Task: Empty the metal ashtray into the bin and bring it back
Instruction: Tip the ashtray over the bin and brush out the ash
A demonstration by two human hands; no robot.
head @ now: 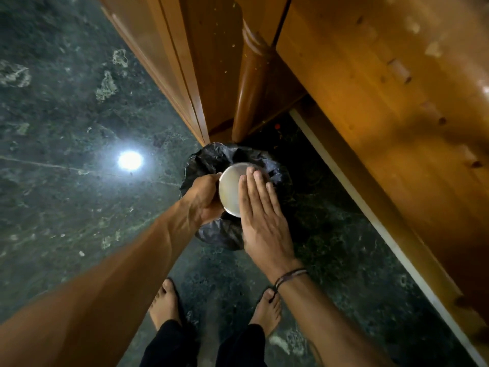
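Observation:
The round metal ashtray point(230, 186) is turned upside down, its flat silver base facing up, directly over the bin point(211, 160), which is lined with a black plastic bag. My left hand point(203, 198) grips the ashtray's left rim. My right hand point(260, 221) lies flat with straight fingers on the right part of the base. The ashtray's inside and the bin's contents are hidden.
The bin stands on a dark green marble floor point(66, 115) at the foot of a wooden cabinet corner point(190, 83) and a turned wooden post point(251, 83). A large wooden surface point(397, 115) overhangs on the right. My two feet in sandals point(164, 303) are just behind the bin.

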